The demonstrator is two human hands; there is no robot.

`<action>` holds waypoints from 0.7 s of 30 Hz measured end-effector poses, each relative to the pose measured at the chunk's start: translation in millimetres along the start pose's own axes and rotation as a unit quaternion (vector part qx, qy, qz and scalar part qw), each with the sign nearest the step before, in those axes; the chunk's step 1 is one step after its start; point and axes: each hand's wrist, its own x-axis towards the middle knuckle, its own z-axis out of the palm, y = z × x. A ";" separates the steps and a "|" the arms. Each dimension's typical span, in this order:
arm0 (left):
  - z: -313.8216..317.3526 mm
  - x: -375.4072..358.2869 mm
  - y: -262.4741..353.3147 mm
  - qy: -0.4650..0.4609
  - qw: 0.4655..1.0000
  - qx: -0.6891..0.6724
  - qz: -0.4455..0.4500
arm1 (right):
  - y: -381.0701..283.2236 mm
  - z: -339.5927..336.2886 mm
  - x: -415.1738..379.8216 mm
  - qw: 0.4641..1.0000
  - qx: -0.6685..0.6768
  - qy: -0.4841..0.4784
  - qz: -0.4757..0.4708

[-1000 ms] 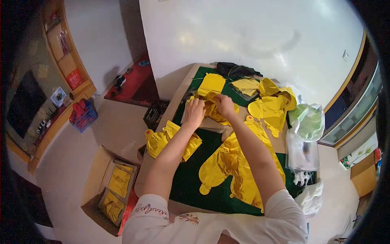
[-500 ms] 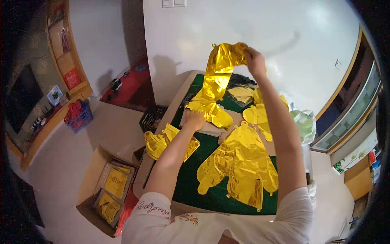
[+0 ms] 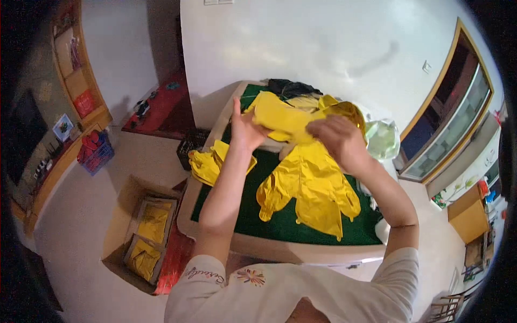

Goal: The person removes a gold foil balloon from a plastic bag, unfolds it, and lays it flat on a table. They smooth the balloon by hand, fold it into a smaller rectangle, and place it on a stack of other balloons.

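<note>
A flat gold foil balloon (image 3: 285,116) is stretched between my two hands above the table. My left hand (image 3: 249,131) is at its left end, with the thumb raised and the other fingers partly hidden by the foil. My right hand (image 3: 336,140) is closed at the right part of the foil, its fingers smeared by motion. Below my hands, a large flat gold foil balloon (image 3: 309,188) with several rounded lobes lies on the green table top. Another folded gold foil piece (image 3: 207,166) lies beside my left forearm.
More gold foil (image 3: 347,113) and a black plastic bag (image 3: 291,87) lie at the table's back. A pale green plastic bag (image 3: 383,140) stands at the right edge. On the floor at left is a cardboard box (image 3: 123,226) holding gold foil packs. A dark crate (image 3: 191,144) stands beside the table.
My right hand has come down from high over the table, bringing the foil balloon down. My left hand has risen off the table top. The view has shifted slightly.
</note>
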 end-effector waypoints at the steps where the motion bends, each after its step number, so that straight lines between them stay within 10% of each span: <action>1: 13.7 -12.1 5.0 0.025 1.000 0.003 -0.017 | -16.4 0.3 -11.5 1.000 -0.002 0.000 -0.017; 7: 15.1 -54.3 -22.4 0.073 0.948 0.306 -0.046 | -81.9 -0.9 -86.9 0.996 0.054 -0.067 0.005; 21: 62.9 -18.7 -109.9 -0.172 0.951 0.250 0.049 | -83.8 -19.6 -172.1 0.985 0.007 0.013 0.173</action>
